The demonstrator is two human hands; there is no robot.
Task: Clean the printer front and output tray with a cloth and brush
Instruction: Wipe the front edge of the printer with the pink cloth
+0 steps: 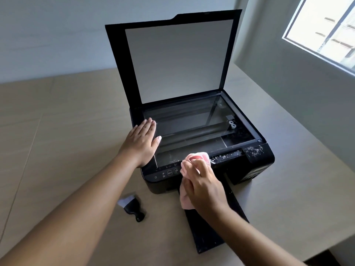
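Observation:
A black printer (255, 169) stands on a beige table (67, 121), its scanner lid (178, 60) raised and the glass exposed. My left hand (143, 140) lies flat and open on the glass's left edge. My right hand (201, 181) grips a pink cloth (199, 157) pressed against the printer's top front edge, beside the control panel (169, 172). White dusty specks (253, 150) cover the front right corner. The black output tray (209, 239) sticks out toward me beneath my right forearm. A small black brush with pale bristles (131, 207) lies on the table, left of the tray.
The table's right edge (299, 120) runs close along a grey wall with a bright window (326, 27). Another wall stands behind the printer. Bare tabletop stretches to the left.

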